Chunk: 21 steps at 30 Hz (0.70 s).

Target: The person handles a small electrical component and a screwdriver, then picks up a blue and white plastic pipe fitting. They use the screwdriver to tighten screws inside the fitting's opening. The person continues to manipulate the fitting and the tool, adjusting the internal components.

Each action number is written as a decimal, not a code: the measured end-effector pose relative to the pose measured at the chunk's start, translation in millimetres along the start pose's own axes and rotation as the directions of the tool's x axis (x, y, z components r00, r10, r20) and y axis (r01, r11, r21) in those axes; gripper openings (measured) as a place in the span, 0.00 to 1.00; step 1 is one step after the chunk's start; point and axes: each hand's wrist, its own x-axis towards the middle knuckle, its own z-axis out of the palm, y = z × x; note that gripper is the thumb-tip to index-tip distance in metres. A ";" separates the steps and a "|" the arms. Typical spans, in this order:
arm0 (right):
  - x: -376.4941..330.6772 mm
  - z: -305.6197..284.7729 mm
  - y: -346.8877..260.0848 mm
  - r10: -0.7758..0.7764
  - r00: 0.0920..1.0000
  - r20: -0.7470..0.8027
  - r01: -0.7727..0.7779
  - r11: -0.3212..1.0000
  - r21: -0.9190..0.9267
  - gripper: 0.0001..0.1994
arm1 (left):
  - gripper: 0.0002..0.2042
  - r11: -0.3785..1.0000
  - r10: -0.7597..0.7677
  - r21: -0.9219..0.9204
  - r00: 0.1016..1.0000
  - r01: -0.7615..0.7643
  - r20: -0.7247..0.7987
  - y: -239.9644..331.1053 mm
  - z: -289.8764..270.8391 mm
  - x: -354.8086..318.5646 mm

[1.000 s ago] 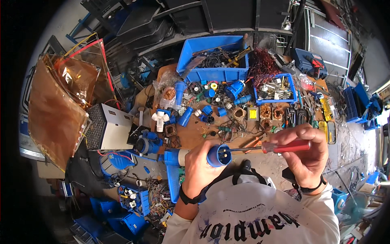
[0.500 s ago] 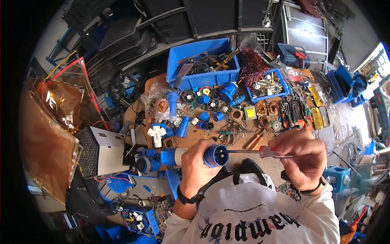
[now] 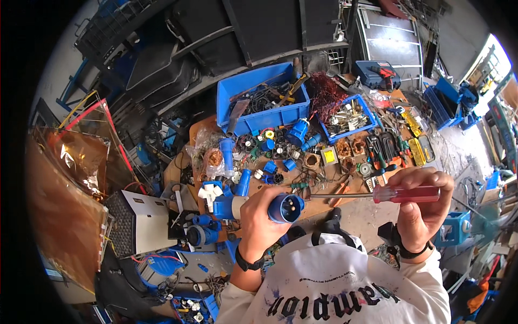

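My left hand [image 3: 258, 220] is wrapped round a blue and white industrial plug [image 3: 277, 209]. Its round open end faces up and right, with several metal pins inside, and its blue back end sticks out left of my fist. In my right hand [image 3: 416, 231] is a screwdriver [image 3: 407, 194] with a see-through red handle, gripped between thumb and fingers. The long thin shaft points left, and its end is at the right rim of the plug's collar; whether it touches cannot be told.
Beyond my hands a wooden table [image 3: 315, 209] carries loose plug parts, pliers [image 3: 341, 190] and a white three-way fitting [image 3: 210, 193]. A large blue crate [image 3: 264, 125] of tools and a blue tray [image 3: 350, 133] of metal pieces stand farther back. Left is a beige box [image 3: 144, 218].
The screwdriver has turned in my right hand, baring its red handle, and the hand has moved right. The plug has tilted slightly in my left hand. My view has shifted a little.
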 end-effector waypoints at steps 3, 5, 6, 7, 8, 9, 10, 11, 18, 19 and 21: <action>-6.5 -6.7 -3.1 0.050 0.998 0.029 -0.051 0.997 0.056 0.24 | 0.19 0.999 0.052 0.001 0.999 -0.052 0.007 1.2 3.1 6.4; -10.6 -8.4 -5.4 0.048 0.999 0.013 -0.049 0.997 0.056 0.24 | 0.19 0.997 0.080 -0.021 0.997 -0.080 0.005 3.2 5.1 8.2; -12.5 -8.8 -6.5 0.047 0.999 0.005 -0.047 0.997 0.056 0.24 | 0.19 0.994 0.107 -0.017 0.994 -0.107 0.001 3.9 6.0 9.0; -13.8 -8.3 -7.5 0.048 0.999 -0.013 -0.047 0.996 0.074 0.24 | 0.20 0.991 0.134 -0.011 0.991 -0.134 -0.004 4.8 6.9 10.0; -15.3 -9.3 -8.5 0.037 0.999 -0.005 -0.037 0.995 0.090 0.24 | 0.20 0.987 0.162 -0.005 0.987 -0.162 -0.010 5.3 7.7 10.7; -16.8 -10.1 -9.4 0.026 1.000 0.004 -0.026 0.994 0.107 0.24 | 0.20 0.983 0.179 -0.022 0.983 -0.180 -0.027 4.0 9.3 10.6; -18.7 -10.8 -10.5 0.018 1.000 0.014 -0.019 0.992 0.122 0.24 | 0.21 0.980 0.192 -0.040 0.980 -0.194 -0.044 1.5 11.7 9.0; -21.6 -10.8 -12.2 0.030 0.999 0.019 -0.032 0.991 0.128 0.24 | 0.21 0.976 0.204 -0.057 0.977 -0.208 -0.062 0.9 12.9 8.3; -29.5 -7.7 -15.2 -0.025 0.995 0.092 0.022 0.999 0.030 0.25 | 0.21 0.967 0.251 -0.045 0.968 -0.252 -0.029 11.0 16.7 6.6; -28.4 -7.2 -16.8 -0.038 0.992 0.119 0.037 0.999 0.013 0.25 | 0.21 0.968 0.247 -0.046 0.969 -0.248 -0.027 10.2 17.1 3.9; -25.8 -4.1 -19.8 -0.063 0.983 0.174 0.068 0.998 -0.019 0.25 | 0.20 0.970 0.238 -0.049 0.971 -0.238 -0.019 10.9 15.3 0.8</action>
